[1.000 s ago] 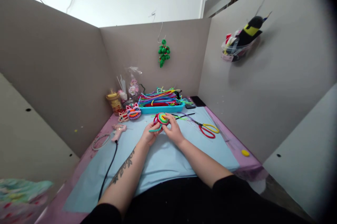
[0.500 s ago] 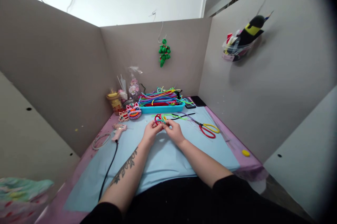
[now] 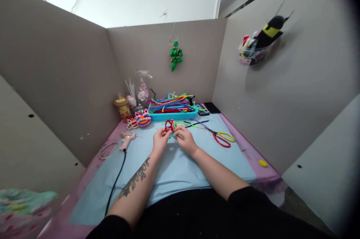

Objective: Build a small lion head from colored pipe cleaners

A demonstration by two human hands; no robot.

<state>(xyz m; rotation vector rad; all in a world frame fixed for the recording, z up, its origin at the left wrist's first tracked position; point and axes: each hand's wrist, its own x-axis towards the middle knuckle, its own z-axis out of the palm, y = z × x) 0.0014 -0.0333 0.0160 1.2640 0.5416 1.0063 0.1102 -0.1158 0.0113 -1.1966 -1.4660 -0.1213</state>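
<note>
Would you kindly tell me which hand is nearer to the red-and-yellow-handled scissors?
Right: the right hand is left of the scissors, with a gap between, while the left hand is farther left.

The small red-and-green fuzzy-stem piece [image 3: 172,125] is partly covered by the left hand [image 3: 161,139] and right hand [image 3: 184,138]. The mint-and-pink patterned cloth [image 3: 25,200] is cropped at left.

A tray [image 3: 173,117] of pipe cleaners [image 3: 171,104] stands at the back of the worktop [image 3: 219,168], behind a craft piece [image 3: 169,125] between left hand [image 3: 160,139] and right hand [image 3: 186,140]; a glue gun [image 3: 128,140] lies to the left, scissors [image 3: 222,138] to the right, two figurines [image 3: 143,118] beside the tray's left end.
</note>
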